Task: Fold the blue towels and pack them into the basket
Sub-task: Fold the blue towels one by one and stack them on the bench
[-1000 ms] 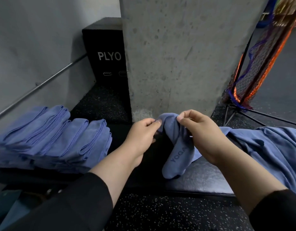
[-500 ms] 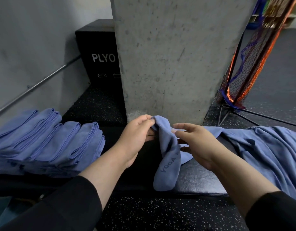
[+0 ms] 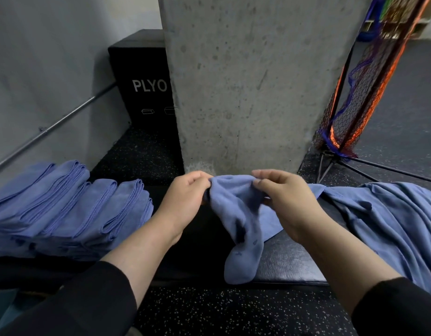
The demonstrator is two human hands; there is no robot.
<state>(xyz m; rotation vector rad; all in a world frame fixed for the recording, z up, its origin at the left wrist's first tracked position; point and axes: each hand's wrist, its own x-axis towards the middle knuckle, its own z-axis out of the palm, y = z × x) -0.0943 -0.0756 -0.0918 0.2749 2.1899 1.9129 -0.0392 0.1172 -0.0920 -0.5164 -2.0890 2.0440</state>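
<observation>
both hands pinch the top edge of one blue towel [image 3: 243,229] above the dark worktop [image 3: 289,260]: left hand [image 3: 185,200] at one corner, right hand [image 3: 282,197] close beside. the bunched, dangling cloth could twist or slip from so narrow a grip, giving a crooked fold.

Concrete pillar [image 3: 255,81] blocks reach beyond the bench [image 3: 289,260].
</observation>
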